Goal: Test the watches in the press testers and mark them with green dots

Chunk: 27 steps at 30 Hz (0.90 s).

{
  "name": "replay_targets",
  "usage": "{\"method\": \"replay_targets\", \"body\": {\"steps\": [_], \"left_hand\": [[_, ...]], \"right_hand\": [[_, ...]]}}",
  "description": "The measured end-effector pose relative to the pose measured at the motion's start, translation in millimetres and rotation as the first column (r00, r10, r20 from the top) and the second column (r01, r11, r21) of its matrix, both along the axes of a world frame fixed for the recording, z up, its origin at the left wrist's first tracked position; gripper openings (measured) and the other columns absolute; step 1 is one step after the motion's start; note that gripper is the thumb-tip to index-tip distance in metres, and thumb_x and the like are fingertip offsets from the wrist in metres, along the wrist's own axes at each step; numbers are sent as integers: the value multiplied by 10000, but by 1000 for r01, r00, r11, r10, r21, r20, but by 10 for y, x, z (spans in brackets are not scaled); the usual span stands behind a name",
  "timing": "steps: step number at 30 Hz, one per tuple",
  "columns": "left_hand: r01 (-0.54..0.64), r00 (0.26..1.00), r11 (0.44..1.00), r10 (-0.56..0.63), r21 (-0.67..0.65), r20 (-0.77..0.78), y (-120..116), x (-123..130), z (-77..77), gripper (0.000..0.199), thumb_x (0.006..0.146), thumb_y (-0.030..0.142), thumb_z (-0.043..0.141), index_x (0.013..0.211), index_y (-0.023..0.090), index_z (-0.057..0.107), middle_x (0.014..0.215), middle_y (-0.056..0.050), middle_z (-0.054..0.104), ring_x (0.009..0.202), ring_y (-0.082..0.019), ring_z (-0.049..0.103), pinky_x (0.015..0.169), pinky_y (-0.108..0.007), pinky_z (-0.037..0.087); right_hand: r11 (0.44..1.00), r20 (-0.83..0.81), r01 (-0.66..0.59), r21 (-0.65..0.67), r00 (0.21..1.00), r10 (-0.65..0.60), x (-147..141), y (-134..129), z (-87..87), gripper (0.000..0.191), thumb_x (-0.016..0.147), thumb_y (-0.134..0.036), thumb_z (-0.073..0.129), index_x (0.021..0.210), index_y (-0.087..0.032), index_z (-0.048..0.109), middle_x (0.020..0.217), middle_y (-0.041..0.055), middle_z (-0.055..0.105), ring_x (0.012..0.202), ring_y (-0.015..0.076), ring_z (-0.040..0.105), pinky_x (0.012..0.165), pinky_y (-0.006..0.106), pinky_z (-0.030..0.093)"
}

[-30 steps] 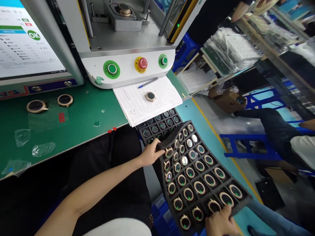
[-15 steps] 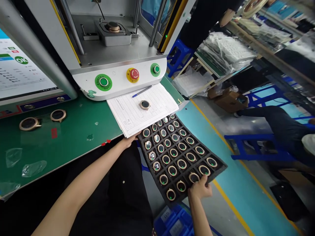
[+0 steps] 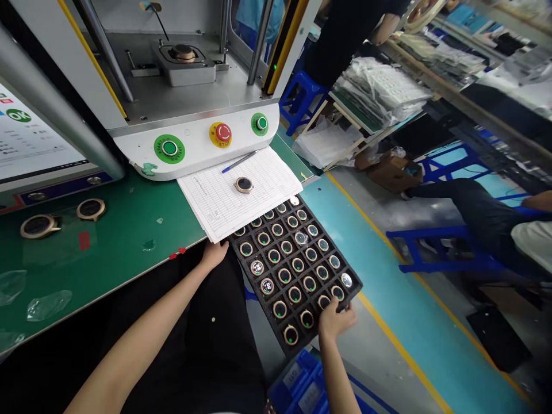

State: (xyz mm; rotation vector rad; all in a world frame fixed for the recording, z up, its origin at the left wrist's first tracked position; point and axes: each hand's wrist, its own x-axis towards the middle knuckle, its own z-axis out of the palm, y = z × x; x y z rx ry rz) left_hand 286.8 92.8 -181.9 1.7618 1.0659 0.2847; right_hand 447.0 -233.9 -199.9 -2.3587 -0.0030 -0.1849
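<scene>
A black foam tray with several round watch bodies in its square pockets extends past the table corner, its far end under the paper sheets. My right hand grips the tray's near right edge, fingers over the rim. At the tray's far left corner, my left hand holds the edge below the papers; its fingers are partly hidden. One watch body lies on the papers beside a blue pen. Two more, a left one and a right one, rest on the green table.
Behind the papers stands a machine with a white button panel and a fixture. A monitor is at left. Blue bins sit below the tray. Seated people and a blue stool are at right.
The tray's near end has shifted left, and the tray looks flatter and less bent. My right hand has moved left with it. The whole view has shifted slightly.
</scene>
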Motion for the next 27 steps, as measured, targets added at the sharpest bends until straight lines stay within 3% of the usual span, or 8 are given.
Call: {"method": "replay_targets", "body": {"steps": [4, 9, 13, 16, 20, 23, 25, 27], "left_hand": [[139, 985, 980, -121, 144, -121, -253, -415, 200, 236, 847, 165, 615, 1079, 131, 637, 1198, -131, 619, 1127, -288, 585, 1006, -520, 446], [244, 962, 914, -184, 323, -203, -450, -1284, 624, 244, 840, 164, 488, 1004, 160, 668, 1239, -142, 621, 1224, -334, 534, 1106, -558, 340], [170, 933, 770, 75, 615, -351, -567, -1974, 831, 395, 907, 326, 442, 1219, 134, 591, 1375, -190, 518, 1299, -390, 454, 1109, -605, 297], [-47, 848, 822, 333, 567, -412, -708, -2263, 851, 679, 878, 460, 495, 1394, 27, 406, 1354, -281, 492, 1237, -432, 502, 996, -568, 449], [-210, 743, 821, 487, 530, -459, -934, -2208, 867, 719, 884, 420, 505, 1425, -17, 325, 1406, -311, 426, 1302, -454, 429, 1012, -586, 424], [-30, 840, 914, 242, 404, -486, -1126, -1913, 913, 392, 926, 293, 472, 1261, 108, 556, 1366, -213, 509, 1327, -391, 426, 1084, -567, 350], [94, 883, 971, 21, 220, -469, -1253, -1697, 911, 228, 921, 223, 503, 1082, 211, 663, 1193, -101, 648, 1125, -278, 619, 969, -428, 496], [130, 887, 987, -71, 98, -456, -1364, -1534, 874, 168, 866, 175, 606, 1000, 236, 686, 1047, -33, 698, 918, -195, 693, 792, -302, 567]], "right_hand": [[973, 174, -186, -139, 962, 209, -44, 381, 63, 625, 926, -535, 453, 1387, -116, 400, 1462, 197, 383, 1374, 344, 324, 1107, 578, 261], [822, 140, -489, -292, 829, 542, -5, 1120, -21, 678, 909, -585, 364, 1387, -106, 413, 1486, 197, 382, 1391, 303, 325, 1121, 519, 264], [751, 47, -574, -327, 783, 620, 31, 1414, -138, 712, 911, -551, 360, 1422, -55, 358, 1496, 244, 343, 1417, 321, 266, 1124, 551, 225], [725, -31, -601, -336, 776, 630, 15, 1431, -204, 715, 914, -533, 351, 1418, -26, 363, 1500, 271, 314, 1419, 348, 246, 1128, 573, 188], [697, -86, -616, -367, 769, 634, -27, 1387, -175, 709, 919, -524, 322, 1421, -27, 366, 1506, 268, 306, 1423, 354, 244, 1125, 577, 189], [681, -93, -615, -397, 765, 637, -64, 1370, -108, 698, 922, -514, 309, 1425, -33, 361, 1499, 271, 318, 1420, 357, 255, 1112, 591, 214], [674, -91, -613, -412, 764, 639, -82, 1362, -76, 697, 920, -508, 313, 1422, -26, 363, 1492, 282, 323, 1414, 369, 265, 1103, 602, 224], [668, -89, -614, -421, 761, 643, -96, 1353, -57, 702, 917, -505, 320, 1417, -14, 366, 1484, 295, 328, 1408, 385, 274, 1097, 613, 228]]}}
